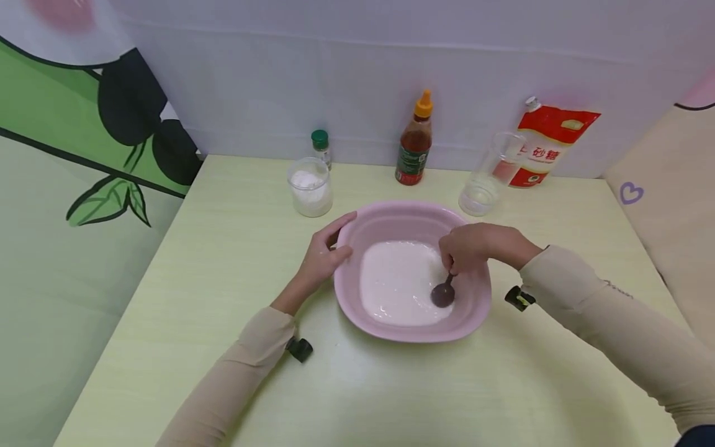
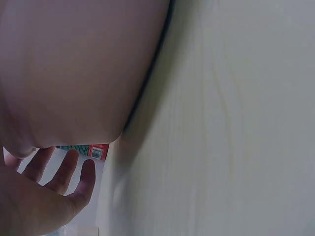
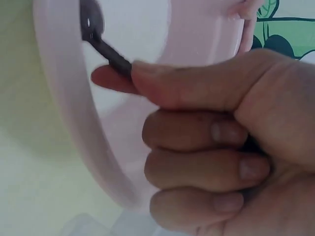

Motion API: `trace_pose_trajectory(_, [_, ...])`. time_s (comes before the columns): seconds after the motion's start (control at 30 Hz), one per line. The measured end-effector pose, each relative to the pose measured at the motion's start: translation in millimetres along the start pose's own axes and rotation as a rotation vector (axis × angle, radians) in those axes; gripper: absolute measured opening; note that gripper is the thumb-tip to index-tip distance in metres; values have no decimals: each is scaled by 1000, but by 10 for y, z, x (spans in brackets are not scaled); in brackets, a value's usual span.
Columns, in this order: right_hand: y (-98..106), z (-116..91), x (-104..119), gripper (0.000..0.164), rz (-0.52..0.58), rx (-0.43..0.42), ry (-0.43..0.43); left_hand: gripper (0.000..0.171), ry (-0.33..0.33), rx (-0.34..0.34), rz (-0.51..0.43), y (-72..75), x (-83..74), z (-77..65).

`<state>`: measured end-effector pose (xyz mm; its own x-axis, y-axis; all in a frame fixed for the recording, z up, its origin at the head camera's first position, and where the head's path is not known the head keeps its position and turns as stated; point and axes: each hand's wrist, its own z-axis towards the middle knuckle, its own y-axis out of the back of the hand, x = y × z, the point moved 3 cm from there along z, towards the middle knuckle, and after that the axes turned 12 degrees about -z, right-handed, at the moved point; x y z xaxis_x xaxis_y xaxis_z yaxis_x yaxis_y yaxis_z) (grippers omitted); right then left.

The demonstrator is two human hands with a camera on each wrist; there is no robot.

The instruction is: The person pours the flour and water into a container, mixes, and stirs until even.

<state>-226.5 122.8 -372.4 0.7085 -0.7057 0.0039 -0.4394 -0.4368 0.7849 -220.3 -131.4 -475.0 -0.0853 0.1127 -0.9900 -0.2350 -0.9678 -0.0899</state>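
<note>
Observing remotely, I am seeing the right hand [image 1: 470, 246] pinching a dark spoon [image 1: 443, 295] at the white liquid [image 1: 399, 282] inside the pink basin [image 1: 413, 336], resting on the table [image 1: 357, 397]; the left hand [image 1: 321, 257] is gripping the basin's left rim.

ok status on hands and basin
Left hand holds pink basin by rim. Right hand grips dark spoon inside. White liquid in basin. Nothing visibly blocking spoon.

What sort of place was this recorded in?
Probably a staged booth, not a working kitchen: a wood-grain table against a plain pale backdrop, with a cartoon-printed covering at left.
</note>
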Motion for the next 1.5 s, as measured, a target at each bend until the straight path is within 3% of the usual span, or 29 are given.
trace_pose_trajectory(0.13, [-47, 93, 101, 9, 54, -1, 103, 70, 4, 2, -8, -2, -8, 1])
trace_pose_trajectory(0.33, [90, 319, 201, 14, 42, -187, 181, 70, -7, 8, -28, -21, -21, 1])
trace_pose_trajectory(0.47, [186, 414, 123, 19, 30, -262, 36, 70, -19, 7, -38, -36, -25, 7])
trace_pose_trajectory(0.6, [197, 376, -31, 21, 34, -264, -176, 70, -22, 8, -41, -52, -22, 11])
trace_pose_trajectory(0.73, [170, 275, -128, 19, 11, -285, -229, 70, -21, 2, -29, -45, -34, 15])
trace_pose_trajectory(0.83, [146, 193, -127, 19, -10, -266, -196, 69, -20, 1, -21, -36, -41, 19])
trace_pose_trajectory(0.97, [104, 139, -31, 16, -18, -203, -79, 69, -15, -2, -20, -19, -35, 11])
trace_pose_trajectory(1.2, [-36, 211, 253, 9, 39, -25, 119, 70, -2, -6, -21, -4, -3, 3])
trace_pose_trajectory(1.33, [-24, 325, 321, 11, 41, -64, 132, 70, -1, -3, -18, 3, 16, 11])
trace_pose_trajectory(1.5, [80, 426, 227, 13, 33, -171, 71, 71, -8, -3, -24, 6, 21, 16])
